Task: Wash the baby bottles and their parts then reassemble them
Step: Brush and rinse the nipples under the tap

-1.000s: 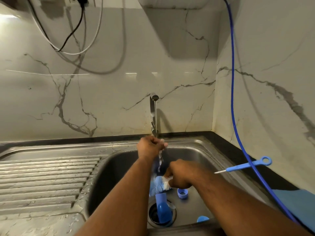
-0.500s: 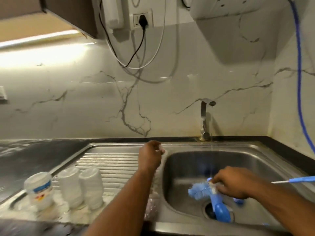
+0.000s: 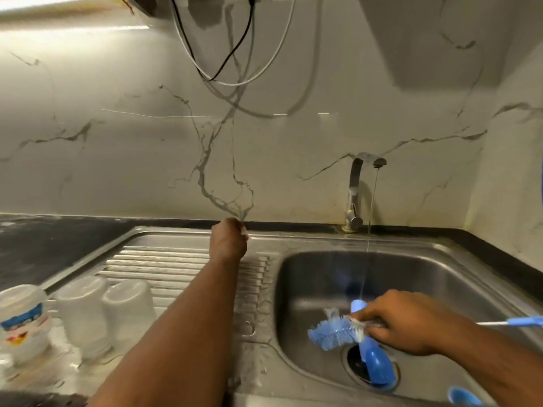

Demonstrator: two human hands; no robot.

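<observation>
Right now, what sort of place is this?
Most likely a home kitchen: a stainless steel sink with a ribbed drainboard, a curved metal tap running water, and clear plastic bottles upturned on it.

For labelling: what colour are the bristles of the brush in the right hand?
Light blue, on the bristly plastic bottle brush; head view.

1 head-worn camera faces forward and down, close over the stainless steel sink (image 3: 323,277) and white marble wall (image 3: 147,160), with left hand (image 3: 229,240) and right hand (image 3: 402,324) entering from below.
</observation>
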